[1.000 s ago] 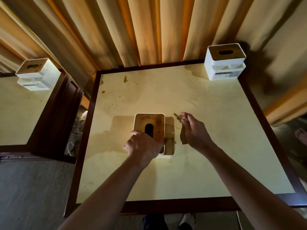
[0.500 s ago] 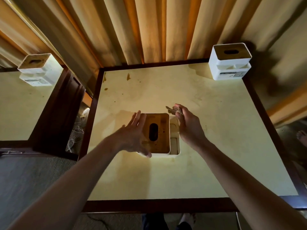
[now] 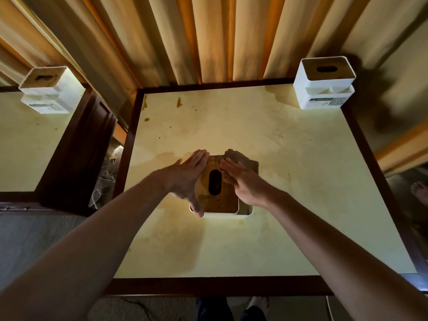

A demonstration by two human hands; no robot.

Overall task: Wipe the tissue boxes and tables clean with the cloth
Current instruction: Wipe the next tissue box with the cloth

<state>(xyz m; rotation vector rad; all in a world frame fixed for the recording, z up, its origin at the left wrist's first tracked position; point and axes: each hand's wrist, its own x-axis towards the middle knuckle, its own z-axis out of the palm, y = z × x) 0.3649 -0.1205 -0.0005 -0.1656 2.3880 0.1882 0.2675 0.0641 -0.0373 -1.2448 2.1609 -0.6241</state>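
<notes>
A white tissue box with a brown wooden lid (image 3: 220, 200) stands in the middle of the cream table (image 3: 289, 205). My left hand (image 3: 188, 177) lies flat against the box's left side, fingers straight. My right hand (image 3: 240, 179) presses a brown cloth (image 3: 243, 159) onto the lid's far right corner with flat fingers. Part of the cloth hangs over the box's far edge. A second white tissue box (image 3: 324, 86) sits at the table's far right corner. A third one (image 3: 49, 89) stands on the neighbouring table (image 3: 25, 144) at the left.
Brown stains (image 3: 178, 101) dot the far left part of the table. Beige curtains (image 3: 208, 38) hang behind both tables. A dark wooden rim frames each table, with a gap and cables (image 3: 104, 181) between them. A bare foot (image 3: 420, 191) shows at the right edge.
My right hand has brought the cloth down onto the lid and flattened over it. My left hand has moved from the top of the box to its left side, fingers straightened.
</notes>
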